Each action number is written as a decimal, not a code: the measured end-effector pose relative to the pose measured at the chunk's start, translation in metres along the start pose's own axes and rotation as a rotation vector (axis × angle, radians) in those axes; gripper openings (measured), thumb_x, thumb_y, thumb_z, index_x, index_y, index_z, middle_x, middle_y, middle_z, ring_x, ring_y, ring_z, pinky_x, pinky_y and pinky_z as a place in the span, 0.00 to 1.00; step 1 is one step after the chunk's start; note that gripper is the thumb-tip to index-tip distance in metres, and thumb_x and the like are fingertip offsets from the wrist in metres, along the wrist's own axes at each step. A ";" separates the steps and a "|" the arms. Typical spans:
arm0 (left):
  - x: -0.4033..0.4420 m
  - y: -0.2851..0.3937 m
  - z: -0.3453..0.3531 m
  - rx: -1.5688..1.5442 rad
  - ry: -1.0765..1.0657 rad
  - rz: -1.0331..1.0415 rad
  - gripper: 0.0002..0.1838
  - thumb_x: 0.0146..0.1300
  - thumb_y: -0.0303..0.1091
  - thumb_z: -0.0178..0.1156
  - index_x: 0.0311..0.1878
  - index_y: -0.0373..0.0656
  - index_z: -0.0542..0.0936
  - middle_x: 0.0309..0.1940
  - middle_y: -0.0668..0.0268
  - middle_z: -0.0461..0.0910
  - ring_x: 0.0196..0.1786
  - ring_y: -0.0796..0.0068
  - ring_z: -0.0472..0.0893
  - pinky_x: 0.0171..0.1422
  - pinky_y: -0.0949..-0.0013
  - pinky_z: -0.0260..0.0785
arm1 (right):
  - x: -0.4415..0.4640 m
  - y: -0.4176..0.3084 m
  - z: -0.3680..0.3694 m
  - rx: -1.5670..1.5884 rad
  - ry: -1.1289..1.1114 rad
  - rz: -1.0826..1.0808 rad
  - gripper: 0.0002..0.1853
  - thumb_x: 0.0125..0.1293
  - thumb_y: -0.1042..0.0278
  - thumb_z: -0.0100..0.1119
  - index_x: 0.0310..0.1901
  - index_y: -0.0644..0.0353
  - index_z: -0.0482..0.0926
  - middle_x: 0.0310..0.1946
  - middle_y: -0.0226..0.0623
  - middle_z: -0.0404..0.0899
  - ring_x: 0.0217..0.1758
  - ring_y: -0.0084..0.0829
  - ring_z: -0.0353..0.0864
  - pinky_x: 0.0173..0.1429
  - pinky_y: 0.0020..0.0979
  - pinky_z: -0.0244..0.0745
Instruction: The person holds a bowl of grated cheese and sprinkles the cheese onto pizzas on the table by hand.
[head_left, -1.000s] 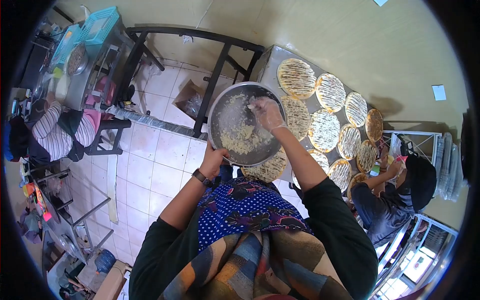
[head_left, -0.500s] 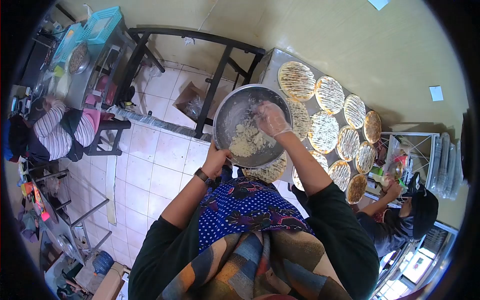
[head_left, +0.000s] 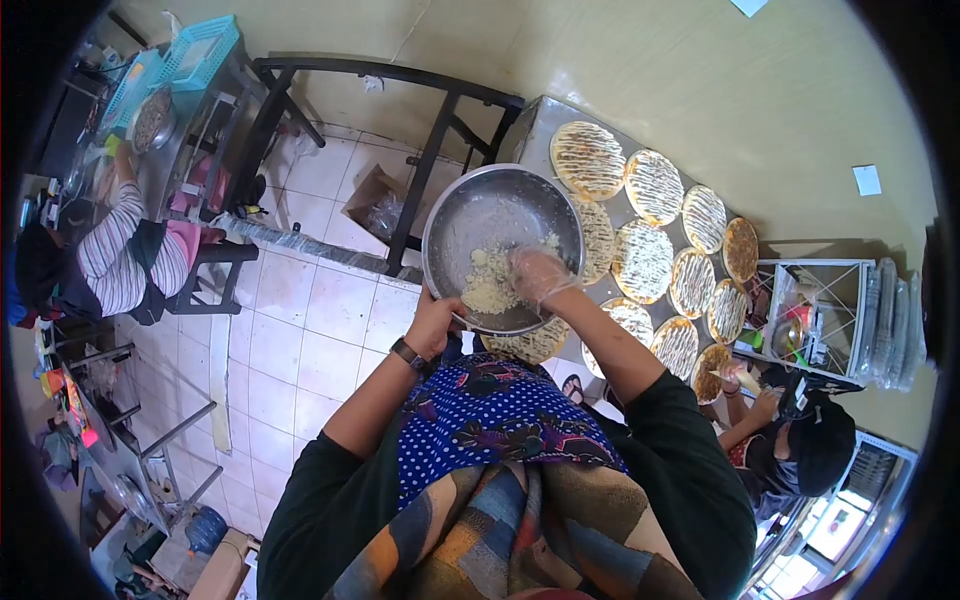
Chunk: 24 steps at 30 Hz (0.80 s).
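Note:
A wide steel mixing bowl (head_left: 445, 215) tilts in front of my apron. My bare left hand (head_left: 435, 322), with a dark wristwatch above it, is closed on the bowl's near-left rim. Pale yellow crumbs (head_left: 488, 285) lie heaped low in the bowl. My right hand (head_left: 540, 275), in a clear plastic glove, is down inside the bowl at the right side of the heap. Its fingers curl into the crumbs, and the fingertips are partly hidden.
Round flat breads (head_left: 643, 262) with white drizzle cover a metal table (head_left: 540, 125) on the right. One co-worker (head_left: 800, 440) leans in there, holding a bottle (head_left: 742, 378). Another person (head_left: 110, 250) works at the left counter. A black metal frame (head_left: 435, 150) stands ahead.
My right hand has moved down within the bowl, from its upper right side to the crumbs. The right co-worker has brought a bottle over the nearest bread. The left person's arm has reached forward.

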<state>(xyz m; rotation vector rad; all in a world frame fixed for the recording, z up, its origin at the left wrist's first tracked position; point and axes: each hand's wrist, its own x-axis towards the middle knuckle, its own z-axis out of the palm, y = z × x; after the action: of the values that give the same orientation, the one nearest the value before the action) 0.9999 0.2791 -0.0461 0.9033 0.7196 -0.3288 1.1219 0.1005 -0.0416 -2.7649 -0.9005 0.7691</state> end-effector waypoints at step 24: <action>-0.009 -0.005 0.004 0.020 0.003 -0.019 0.34 0.44 0.16 0.51 0.59 0.40 0.58 0.41 0.57 0.72 0.35 0.65 0.78 0.26 0.67 0.73 | 0.030 -0.007 -0.027 0.451 0.674 -0.395 0.04 0.48 0.74 0.56 0.28 0.58 0.77 0.30 0.45 0.76 0.34 0.47 0.75 0.40 0.38 0.71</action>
<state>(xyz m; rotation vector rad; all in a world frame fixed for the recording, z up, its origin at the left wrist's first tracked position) 0.9927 0.2722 -0.0416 0.9165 0.7287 -0.3521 1.1527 0.1249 -0.0292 -2.1118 -0.9250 -0.0419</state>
